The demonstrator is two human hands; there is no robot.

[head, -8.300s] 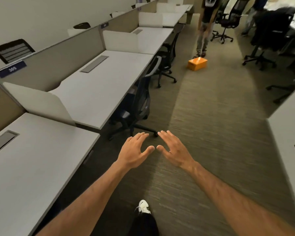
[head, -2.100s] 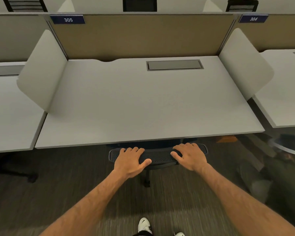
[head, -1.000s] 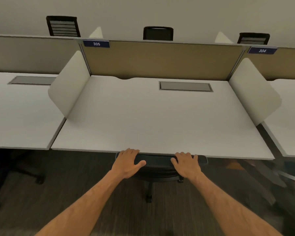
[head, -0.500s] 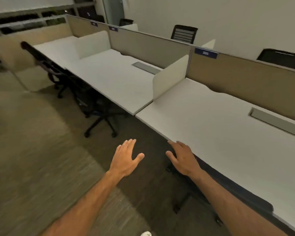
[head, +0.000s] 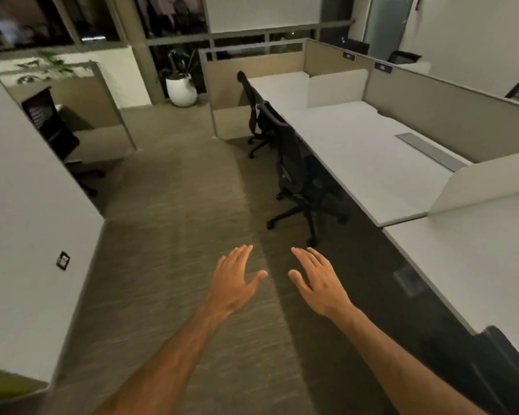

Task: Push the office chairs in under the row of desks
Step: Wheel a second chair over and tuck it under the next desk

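Both hands float empty over the carpet aisle, left hand (head: 234, 283) and right hand (head: 319, 283) spread flat, fingers loose. Along the row of three white desks (head: 372, 163), two black mesh office chairs (head: 294, 172) stand out from the desk edge.

Striped grey-brown carpet (head: 174, 223) across the aisle floor. White wall panel (head: 21, 211) near left, carrying a small dark wall plate (head: 63, 260). Far wall: dark windows (head: 42, 22) in grey frames. White planter (head: 181, 91) with a leafy plant on the floor below them. Beige partition panels (head: 450, 115) far right. Plain white wall (head: 468, 34) behind. Lighting dim.
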